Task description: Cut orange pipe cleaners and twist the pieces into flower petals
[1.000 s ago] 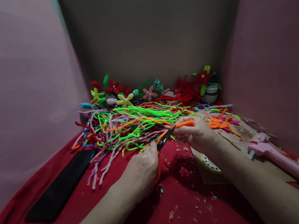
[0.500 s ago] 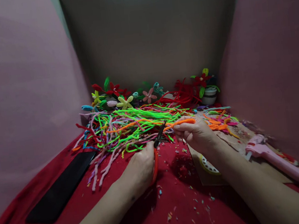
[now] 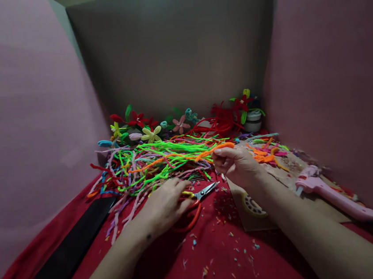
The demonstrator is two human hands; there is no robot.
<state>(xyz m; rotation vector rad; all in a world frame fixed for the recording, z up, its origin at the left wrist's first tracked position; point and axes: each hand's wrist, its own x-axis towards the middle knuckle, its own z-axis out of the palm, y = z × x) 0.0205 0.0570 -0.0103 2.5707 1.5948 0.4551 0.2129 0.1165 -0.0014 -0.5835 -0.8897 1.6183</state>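
Note:
My right hand [image 3: 237, 165] pinches an orange pipe cleaner [image 3: 222, 146] between thumb and forefinger. Its doubled, looped end points up and right, and its thinner end reaches left over the pile. My left hand [image 3: 166, 203] is at the handles of a pair of scissors [image 3: 205, 191], thumb and fingers on either side of the yellow handle. The red handle loop hangs free below the hand. The scissors are low over the red cloth, blades pointing right. Just beyond both hands spreads a heap of pipe cleaners [image 3: 174, 149], mostly bright green, pink and orange.
A pink glue gun [image 3: 335, 192] lies on a board [image 3: 327, 209] at the right. A black flat slab [image 3: 74, 244] rests on the red cloth [image 3: 173, 269] at the left. Pipe-cleaner flowers [image 3: 152, 134] and a white pot [image 3: 253, 121] line the back. Coloured clippings litter the front.
My left hand has swung the scissors from pointing up to lying low, blades rightward, and loosened around the handles. My right hand keeps the orange pipe cleaner, slightly left. The view has shifted a little.

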